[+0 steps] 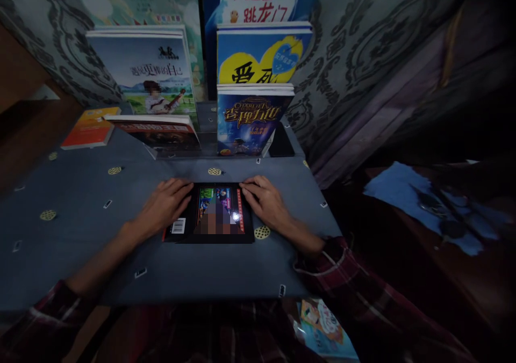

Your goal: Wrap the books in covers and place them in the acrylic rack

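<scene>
A dark book (pixel 226 238) lies flat on the cloth-covered table, its black cover showing a white barcode at the left and a panel of small coloured pictures, partly blurred out. Along its left side and upper left corner, my left hand (pixel 171 199) is closed, fingers bent together over the edge. At the upper right corner, the fingertips of my right hand (pixel 264 199) pinch the book's edge. The undersides of both hands are hidden.
Behind the book stand a blue Chinese-titled book (pixel 250 118), a blue-and-yellow book (pixel 262 51), a book with a guitar player (pixel 141 78) and a low dark-red book (pixel 161 132). An orange book (pixel 91 128) lies left. Blue cloth (pixel 399 186) is off to the right.
</scene>
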